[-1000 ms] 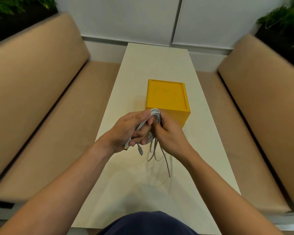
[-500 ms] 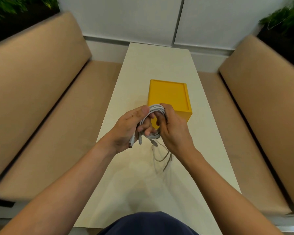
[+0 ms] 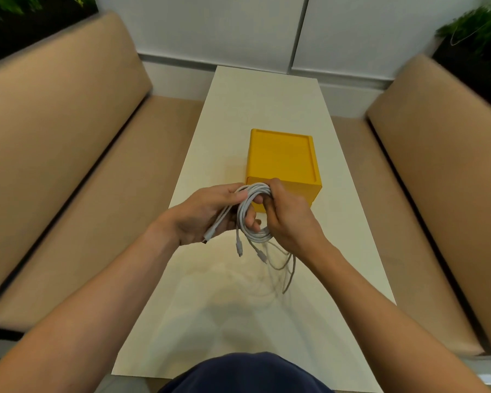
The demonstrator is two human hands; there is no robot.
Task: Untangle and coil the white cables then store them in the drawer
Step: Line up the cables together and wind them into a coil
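**Both hands on the cable bundle, just short of the yellow box**

The person holds the white cables [image 3: 258,237] up in the air over the cream table [image 3: 267,103], on the near side of the yellow drawer box [image 3: 281,163] and partly in front of its lower face. The hands are close together with the bundle between them.

The left hand [image 3: 201,217] has its thumb laid over the top strands and its fingers curled through the loop from below. The right hand [image 3: 289,219] wraps the far side of the loop, fingers bent round the strands at the top.

The wound part forms a narrow oval. Its long axis runs from the top edge near the box down toward the person, and the opening faces roughly up at the camera.

One plug end sticks out under the left palm, pointing down and to the left. Two more connector ends dangle below the loop, pointing at the tabletop. A loose tail hangs from under the right hand in a slack curve above the table.

The box stands in the middle of the table, flat top up. Tan padded benches [image 3: 68,137] run along both long sides of the table.
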